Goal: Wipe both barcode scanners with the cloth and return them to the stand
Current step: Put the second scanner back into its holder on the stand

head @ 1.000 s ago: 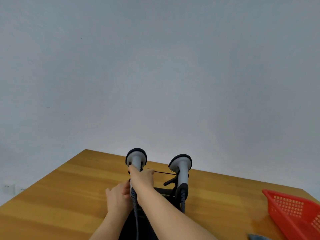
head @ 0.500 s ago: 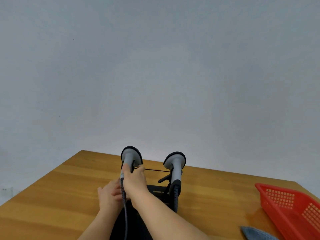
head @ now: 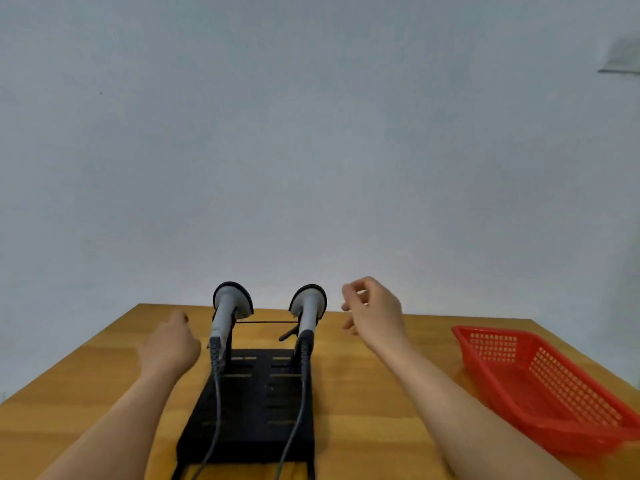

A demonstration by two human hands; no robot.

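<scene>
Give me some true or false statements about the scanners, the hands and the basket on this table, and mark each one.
1. Both barcode scanners, the left scanner and the right scanner, sit on the black stand. True.
2. The right hand grips a scanner. False: it holds nothing and is apart from both scanners.
3. The red basket lies to the right of the stand. True.
4. The left hand holds the cloth. False: it holds nothing, and no cloth is in view.
5. Each scanner has a cable running toward the camera. True.
</scene>
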